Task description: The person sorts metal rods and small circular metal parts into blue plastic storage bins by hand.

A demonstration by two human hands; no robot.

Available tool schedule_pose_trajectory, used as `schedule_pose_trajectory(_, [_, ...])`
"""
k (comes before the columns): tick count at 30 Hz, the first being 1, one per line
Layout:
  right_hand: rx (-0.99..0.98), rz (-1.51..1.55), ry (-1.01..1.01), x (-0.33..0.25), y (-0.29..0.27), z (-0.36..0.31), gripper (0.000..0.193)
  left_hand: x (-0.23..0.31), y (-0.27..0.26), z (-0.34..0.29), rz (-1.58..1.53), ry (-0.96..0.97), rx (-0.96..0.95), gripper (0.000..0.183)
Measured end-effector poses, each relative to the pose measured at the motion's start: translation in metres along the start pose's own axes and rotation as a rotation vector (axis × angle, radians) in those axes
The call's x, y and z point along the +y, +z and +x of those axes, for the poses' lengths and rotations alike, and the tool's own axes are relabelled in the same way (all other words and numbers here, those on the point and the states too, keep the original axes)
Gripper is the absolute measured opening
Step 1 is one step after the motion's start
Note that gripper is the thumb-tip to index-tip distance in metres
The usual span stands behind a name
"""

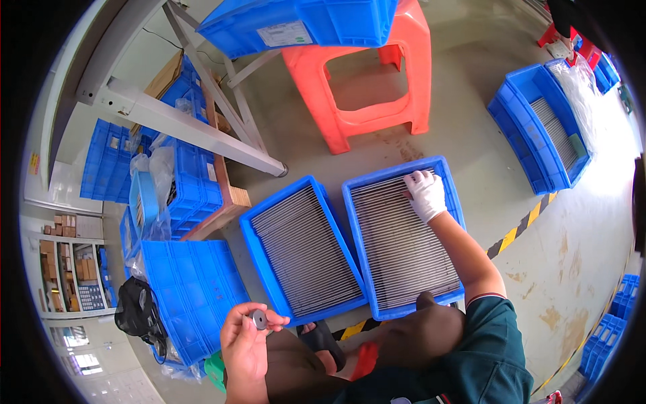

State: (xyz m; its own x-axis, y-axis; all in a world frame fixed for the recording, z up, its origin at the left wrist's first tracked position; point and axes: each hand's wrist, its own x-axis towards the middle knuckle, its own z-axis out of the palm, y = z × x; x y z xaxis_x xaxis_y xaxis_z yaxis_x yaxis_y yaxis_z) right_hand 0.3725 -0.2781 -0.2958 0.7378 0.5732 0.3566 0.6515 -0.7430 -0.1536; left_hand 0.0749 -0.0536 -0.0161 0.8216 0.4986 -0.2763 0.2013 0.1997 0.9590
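One round, grey, dark-centred disc [258, 318] in a pinching left hand [245, 345], gloved right hand [426, 195] of unclear grip

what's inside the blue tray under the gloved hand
Rows of thin grey rod-like pieces line the blue tray. The right hand hides some at the far-right corner. A knee overlaps the near edge. Anything beneath is covered.

Grey flr [471, 128]: blue bins [455, 209] (w/ thin rods [306, 249]), orange-red stool [418, 81], blk/yel tape [509, 238].
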Motion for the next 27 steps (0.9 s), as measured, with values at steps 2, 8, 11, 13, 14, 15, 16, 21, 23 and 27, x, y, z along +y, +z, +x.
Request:
schedule_pose_trajectory(2, [-0.121, 0.017, 0.044, -0.001, 0.006, -0.004, 0.015, 0.001, -0.001, -0.002, 0.001, 0.014, 0.009, 0.032])
schedule_pose_trajectory(8, [-0.234, 0.045, 0.004, -0.001, 0.015, 0.002, 0.005, 0.003, -0.003, -0.007, 0.016, 0.027, -0.006, 0.032])
schedule_pose_trajectory(11, [-0.241, 0.026, -0.025, -0.005, 0.019, 0.014, 0.006, 0.002, -0.006, -0.009, 0.028, 0.028, -0.015, 0.031])
schedule_pose_trajectory(13, [-0.192, 0.049, 0.024, -0.012, 0.022, 0.023, 0.009, 0.002, -0.005, -0.011, 0.025, 0.03, -0.018, 0.031])
schedule_pose_trajectory(14, [-0.212, 0.044, 0.016, -0.013, 0.022, 0.025, 0.009, 0.002, -0.005, -0.011, 0.021, 0.032, -0.013, 0.031])
schedule_pose_trajectory(15, [-0.232, 0.042, 0.007, -0.014, 0.021, 0.026, 0.009, 0.003, -0.004, -0.012, 0.023, 0.033, -0.019, 0.031])
schedule_pose_trajectory(16, [-0.228, 0.041, 0.012, -0.014, 0.022, 0.025, 0.009, 0.003, -0.003, -0.013, 0.027, 0.033, -0.017, 0.031])
schedule_pose_trajectory(21, [-0.238, -0.011, 0.029, -0.026, 0.02, 0.008, 0.014, 0.002, -0.004, -0.014, 0.001, 0.018, -0.012, 0.032])
schedule_pose_trajectory(23, [-0.209, 0.076, 0.064, -0.029, 0.013, -0.001, 0.019, 0.001, -0.005, -0.016, 0.006, 0.021, -0.006, 0.032])
schedule_pose_trajectory(27, [-0.167, 0.225, -0.016, -0.026, -0.005, -0.01, 0.033, 0.002, -0.006, -0.019, 0.008, 0.028, -0.025, 0.033])
